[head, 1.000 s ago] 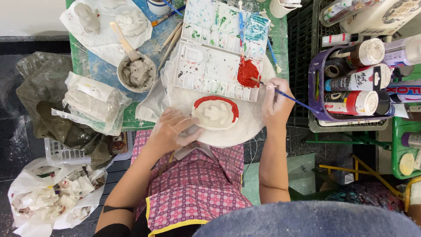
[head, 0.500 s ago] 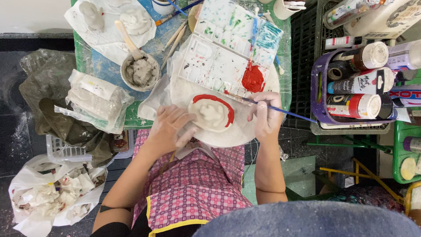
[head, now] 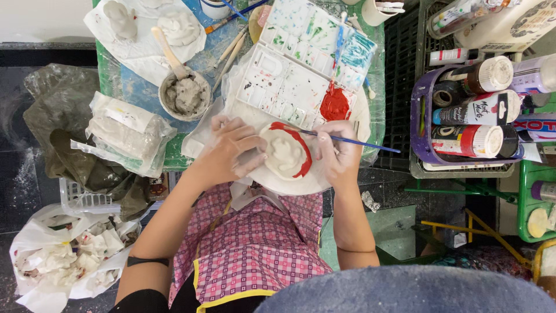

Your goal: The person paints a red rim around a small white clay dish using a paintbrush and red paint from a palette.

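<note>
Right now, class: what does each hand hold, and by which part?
The right hand pinches a thin blue-handled brush at mid-handle. The left hand steadies the white clay piece by its left edge.

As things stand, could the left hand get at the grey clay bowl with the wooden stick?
Probably yes: the left hand steadies the white clay piece, and the bowl sits just beyond it with only bare tabletop between.

Our left hand (head: 231, 148) lies palm down with the fingers spread and curled, fingertips pointing toward our right hand. Our right hand (head: 339, 152) sits just beside it, fingers pinched together in a writing grip, knuckles up. Both forearms are bare and angle in from our elbows, wrists held level.
</note>
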